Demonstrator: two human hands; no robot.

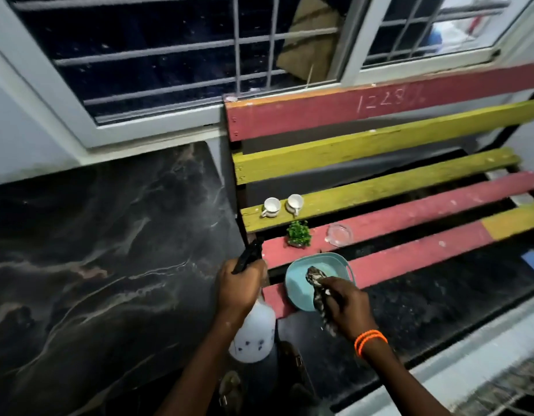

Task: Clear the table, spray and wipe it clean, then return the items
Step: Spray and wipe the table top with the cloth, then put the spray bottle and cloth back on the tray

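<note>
Our left hand (240,285) fingers grip the spray bottle (253,331); our right hand (346,307) fingers clutch the cloth (319,291) above the teal plate (298,283).

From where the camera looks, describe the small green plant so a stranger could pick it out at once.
Find the striped bench beside the dark marble table. On its red slat sits the plant, between the two white cups and the blue plate. It alone is leafy green.

table (88,250): dark marbled top, bare, left of bench
spray bottle (253,331): white, black trigger, held upright
cloth (321,298): mottled, bunched, held over tray
tray (298,283): teal, on bench
2 cups (282,205): white, yellow slat
plant (298,234): sm. green, red slat
glass dish (339,234): clear, red slat
</note>
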